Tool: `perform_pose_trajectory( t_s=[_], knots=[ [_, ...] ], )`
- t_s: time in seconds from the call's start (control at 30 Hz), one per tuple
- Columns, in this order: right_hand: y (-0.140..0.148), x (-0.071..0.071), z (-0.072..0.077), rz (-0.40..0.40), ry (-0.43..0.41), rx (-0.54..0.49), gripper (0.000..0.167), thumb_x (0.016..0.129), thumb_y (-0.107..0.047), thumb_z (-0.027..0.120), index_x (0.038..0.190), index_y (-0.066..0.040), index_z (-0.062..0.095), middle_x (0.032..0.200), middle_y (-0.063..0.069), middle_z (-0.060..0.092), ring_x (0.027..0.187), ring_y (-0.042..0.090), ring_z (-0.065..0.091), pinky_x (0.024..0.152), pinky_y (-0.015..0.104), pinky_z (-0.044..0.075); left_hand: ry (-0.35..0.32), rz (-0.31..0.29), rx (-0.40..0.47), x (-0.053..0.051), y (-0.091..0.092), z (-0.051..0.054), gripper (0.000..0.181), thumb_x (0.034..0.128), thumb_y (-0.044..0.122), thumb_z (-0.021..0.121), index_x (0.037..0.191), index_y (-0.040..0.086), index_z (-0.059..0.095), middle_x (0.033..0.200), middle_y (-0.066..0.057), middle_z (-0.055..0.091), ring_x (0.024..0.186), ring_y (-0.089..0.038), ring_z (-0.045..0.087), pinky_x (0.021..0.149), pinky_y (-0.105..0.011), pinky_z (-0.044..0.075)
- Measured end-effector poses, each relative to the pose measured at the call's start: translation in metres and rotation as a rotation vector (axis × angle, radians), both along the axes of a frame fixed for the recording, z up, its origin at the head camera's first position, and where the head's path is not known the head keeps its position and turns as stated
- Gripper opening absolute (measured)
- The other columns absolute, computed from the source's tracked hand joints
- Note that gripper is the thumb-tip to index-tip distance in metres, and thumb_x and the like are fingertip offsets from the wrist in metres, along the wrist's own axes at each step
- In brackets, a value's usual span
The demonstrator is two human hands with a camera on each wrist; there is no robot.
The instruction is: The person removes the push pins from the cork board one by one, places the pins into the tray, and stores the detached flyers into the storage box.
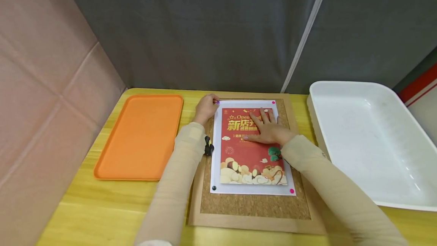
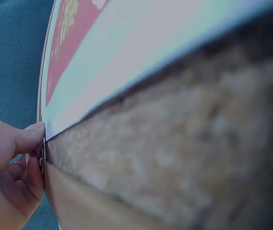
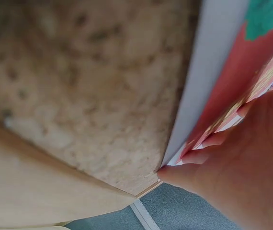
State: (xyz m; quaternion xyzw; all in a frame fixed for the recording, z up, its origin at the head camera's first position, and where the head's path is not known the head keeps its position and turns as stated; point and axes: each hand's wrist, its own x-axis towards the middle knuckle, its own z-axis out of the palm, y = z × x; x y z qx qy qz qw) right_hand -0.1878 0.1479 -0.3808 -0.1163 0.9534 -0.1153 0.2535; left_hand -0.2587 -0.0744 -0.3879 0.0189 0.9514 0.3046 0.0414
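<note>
A red printed poster (image 1: 246,151) lies on a white sheet (image 1: 252,190) over a framed corkboard (image 1: 256,204). My left hand (image 1: 205,108) is at the sheet's upper left corner, with thumb and fingers at a small purple pushpin (image 1: 218,102). In the left wrist view the thumb presses at that corner and the other fingers curl below it; the pin is hidden there. My right hand (image 1: 269,131) rests on the poster's upper right part, fingers spread. Pink pushpins sit at the sheet's upper right (image 1: 273,102) and lower right, and a black pushpin (image 1: 214,188) at its lower left.
An orange tray (image 1: 143,136) lies on the wooden table (image 1: 102,208) left of the corkboard. A deep white tub (image 1: 372,139) stands to the right. Grey fabric (image 1: 205,29) hangs behind the table. A small black object (image 1: 208,146) shows beside the left sleeve.
</note>
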Motion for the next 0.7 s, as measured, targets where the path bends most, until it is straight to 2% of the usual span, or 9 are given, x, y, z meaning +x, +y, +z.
perform_pose_trajectory(
  t_s=[0.33, 0.57, 0.7],
  knots=[
    [-0.0008, 0.0005, -0.0005, -0.001, -0.011, -0.005, 0.098, 0.085, -0.059, 0.056, 0.155, -0.019, 0.000, 0.160, 0.021, -0.010, 0.144, 0.046, -0.012, 0.113, 0.067, -0.002, -0.017, 0.017, -0.072, -0.0016, 0.0038, 0.0005, 0.020, 0.0967, 0.016, 0.054, 0.112, 0.009, 0.065, 0.112, -0.006, 0.066, 0.101, -0.021, 0.060, 0.090, -0.040, 0.048],
    [0.0015, 0.0001, -0.0001, 0.002, -0.001, -0.005, 0.098, 0.085, -0.058, 0.057, 0.155, -0.018, 0.001, 0.159, 0.022, -0.010, 0.144, 0.047, -0.011, 0.112, 0.068, -0.002, -0.010, 0.005, -0.033, -0.0004, 0.0034, -0.0007, 0.020, 0.0973, 0.016, 0.053, 0.111, 0.009, 0.066, 0.115, -0.007, 0.066, 0.102, -0.022, 0.059, 0.091, -0.039, 0.047],
    [0.0060, -0.0019, -0.0004, 0.014, 0.057, -0.064, 0.095, 0.085, -0.055, 0.059, 0.155, -0.014, 0.009, 0.160, 0.023, 0.000, 0.145, 0.047, -0.002, 0.113, 0.068, 0.006, -0.001, -0.001, -0.001, 0.0009, 0.0017, -0.0012, 0.020, 0.0972, 0.016, 0.052, 0.112, 0.008, 0.065, 0.114, -0.008, 0.065, 0.098, -0.022, 0.058, 0.088, -0.037, 0.047]
  ],
)
